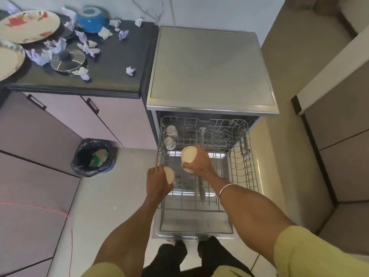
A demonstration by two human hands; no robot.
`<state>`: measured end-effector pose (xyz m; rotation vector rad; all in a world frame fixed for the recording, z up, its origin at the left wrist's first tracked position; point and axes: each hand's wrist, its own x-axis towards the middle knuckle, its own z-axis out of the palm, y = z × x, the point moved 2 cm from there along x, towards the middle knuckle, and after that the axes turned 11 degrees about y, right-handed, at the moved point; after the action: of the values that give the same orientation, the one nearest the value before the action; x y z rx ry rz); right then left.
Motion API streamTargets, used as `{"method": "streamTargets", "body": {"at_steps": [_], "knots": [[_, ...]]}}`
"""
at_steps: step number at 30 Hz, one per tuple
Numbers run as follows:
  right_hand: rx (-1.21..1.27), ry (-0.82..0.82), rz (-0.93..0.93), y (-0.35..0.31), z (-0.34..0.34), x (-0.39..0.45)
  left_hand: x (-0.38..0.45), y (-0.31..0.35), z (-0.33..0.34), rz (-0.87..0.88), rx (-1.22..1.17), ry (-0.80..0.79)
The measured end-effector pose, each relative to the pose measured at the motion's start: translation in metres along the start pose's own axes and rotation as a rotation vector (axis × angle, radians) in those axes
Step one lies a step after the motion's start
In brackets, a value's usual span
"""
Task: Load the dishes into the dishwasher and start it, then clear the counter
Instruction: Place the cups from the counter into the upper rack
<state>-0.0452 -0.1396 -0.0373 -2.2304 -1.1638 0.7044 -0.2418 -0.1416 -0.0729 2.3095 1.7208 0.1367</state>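
The dishwasher (211, 68) stands open with its upper wire rack (242, 168) pulled out over the lowered door. Two pale cups (170, 136) sit upside down at the rack's far left. My right hand (199, 162) grips a cream cup (188, 154) over the rack's left middle. My left hand (158, 182) holds another cream cup (169, 175) at the rack's front left edge. On the dark counter (111, 62) lie two flowered plates (28, 25), a blue bowl (91, 19), a glass lid (67, 60) and several crumpled tissues (130, 70).
A bin lined with a black bag (92, 156) stands on the floor left of the dishwasher, under the counter's cabinet doors (65, 120). Beige cabinets (329, 126) run along the right side. My legs are just in front of the open door.
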Motion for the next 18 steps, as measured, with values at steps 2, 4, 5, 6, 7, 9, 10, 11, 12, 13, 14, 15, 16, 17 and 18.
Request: {"method": "streamTargets", "body": {"at_steps": [2, 4, 5, 6, 7, 9, 10, 11, 12, 13, 14, 15, 16, 17, 18], "knots": [[-0.001, -0.018, -0.003, 0.001, 0.018, 0.020, 0.008, -0.003, 0.013, -0.013, -0.001, 0.012], [-0.013, -0.030, 0.023, 0.002, 0.038, 0.037, 0.016, -0.008, 0.028, -0.016, 0.027, 0.007], [-0.006, -0.027, 0.031, 0.005, 0.050, 0.044, 0.019, -0.010, 0.036, -0.013, 0.045, 0.001], [0.016, -0.022, 0.034, 0.009, 0.062, 0.051, 0.021, -0.011, 0.046, -0.004, 0.069, -0.005], [0.044, -0.020, 0.033, 0.013, 0.073, 0.055, 0.023, -0.011, 0.055, 0.010, 0.094, -0.013], [0.071, -0.040, 0.034, 0.020, 0.093, 0.064, 0.030, -0.010, 0.071, 0.025, 0.131, -0.029], [0.081, -0.053, 0.037, 0.023, 0.103, 0.070, 0.033, -0.009, 0.078, 0.032, 0.143, -0.039], [0.095, -0.066, 0.036, 0.026, 0.112, 0.075, 0.036, -0.010, 0.085, 0.040, 0.152, -0.050], [0.096, -0.081, 0.031, 0.028, 0.120, 0.081, 0.038, -0.010, 0.091, 0.046, 0.158, -0.059], [0.091, -0.095, 0.019, 0.029, 0.128, 0.086, 0.041, -0.010, 0.095, 0.046, 0.166, -0.062], [0.080, -0.110, 0.001, 0.030, 0.134, 0.092, 0.043, -0.010, 0.099, 0.039, 0.176, -0.065], [0.066, -0.120, -0.028, 0.031, 0.139, 0.097, 0.045, -0.009, 0.102, 0.025, 0.186, -0.075], [0.053, -0.132, -0.057, 0.032, 0.145, 0.101, 0.046, -0.007, 0.106, 0.014, 0.196, -0.095], [0.045, -0.146, -0.082, 0.035, 0.151, 0.103, 0.046, -0.005, 0.110, 0.003, 0.205, -0.117], [0.036, -0.161, -0.099, 0.038, 0.157, 0.103, 0.046, -0.004, 0.114, -0.008, 0.211, -0.130]]}}
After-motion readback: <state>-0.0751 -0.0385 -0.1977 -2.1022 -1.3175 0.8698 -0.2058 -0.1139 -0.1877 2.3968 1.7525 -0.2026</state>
